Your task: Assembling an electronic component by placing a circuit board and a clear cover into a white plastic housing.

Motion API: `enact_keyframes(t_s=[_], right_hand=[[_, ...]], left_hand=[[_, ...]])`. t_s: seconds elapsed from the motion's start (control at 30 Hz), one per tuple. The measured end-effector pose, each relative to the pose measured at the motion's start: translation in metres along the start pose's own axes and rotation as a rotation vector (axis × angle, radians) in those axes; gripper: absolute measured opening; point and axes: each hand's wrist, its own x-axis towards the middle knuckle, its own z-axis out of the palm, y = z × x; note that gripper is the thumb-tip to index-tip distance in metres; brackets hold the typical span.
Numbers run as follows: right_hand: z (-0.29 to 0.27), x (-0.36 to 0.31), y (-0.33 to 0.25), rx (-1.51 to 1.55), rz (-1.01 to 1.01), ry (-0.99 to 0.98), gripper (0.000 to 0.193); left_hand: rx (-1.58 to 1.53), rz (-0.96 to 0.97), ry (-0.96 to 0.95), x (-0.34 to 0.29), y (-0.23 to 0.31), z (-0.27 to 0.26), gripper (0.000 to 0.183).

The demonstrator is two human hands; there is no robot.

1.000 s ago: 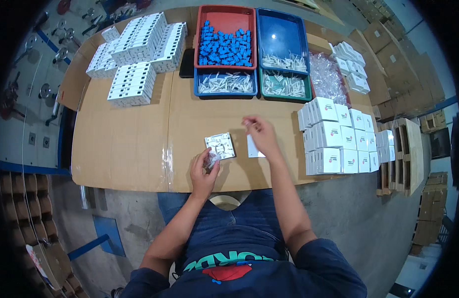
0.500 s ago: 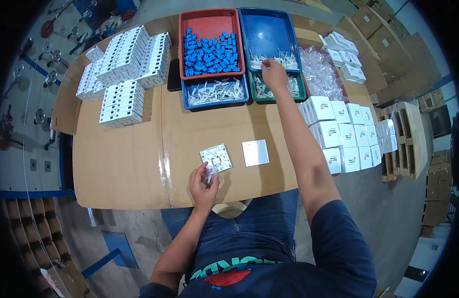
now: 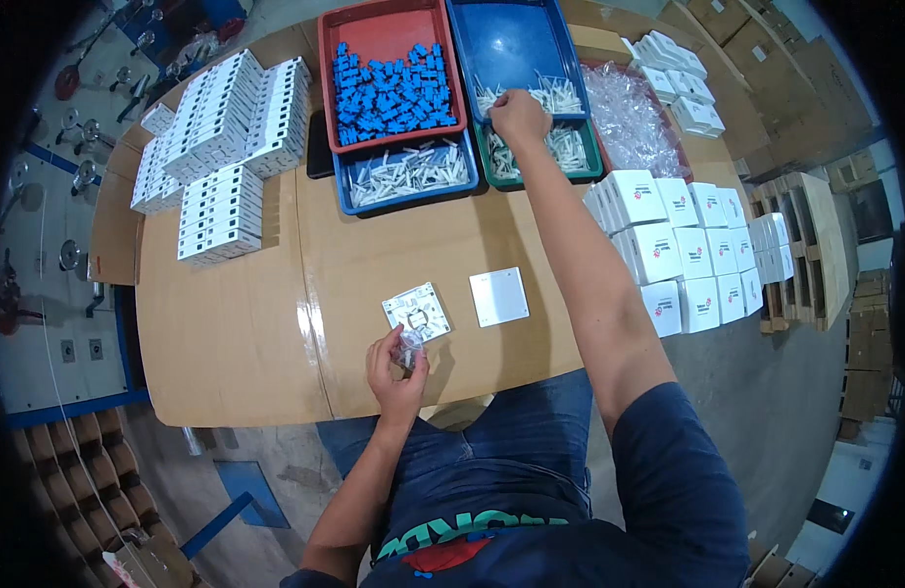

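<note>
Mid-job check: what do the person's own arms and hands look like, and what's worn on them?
The left hand and right hand are ungloved. The forearms are uncovered, with no watch or band visible. The short, dark navy fabric right sleeve belongs to a dark navy T-shirt with green lettering and a red print.

Glare streaks the cardboard (image 3: 242, 323) and spots the far blue tray (image 3: 516, 49); fisheye edges blacken.

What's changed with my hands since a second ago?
Your right hand moved forward from over the flat white plate to the large blue tray's near edge; its grip is hidden. Your left hand still holds the clear bag by the white square base.
</note>
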Motion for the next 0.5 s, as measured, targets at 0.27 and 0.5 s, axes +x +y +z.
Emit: enact_keyframes(t_s=[0.27, 0.5], right_hand=[[0.005, 0.006, 0.025, 0.236, 0.001, 0.030, 0.021], [-0.008, -0.014, 0.026, 0.464, -0.090, 0.092, 0.021]], left_hand=[[-0.014, -0.010, 0.005, -0.002, 0.005, 0.001, 0.047], [-0.008, -0.018, 0.012, -0.002, -0.004, -0.001, 0.047]])
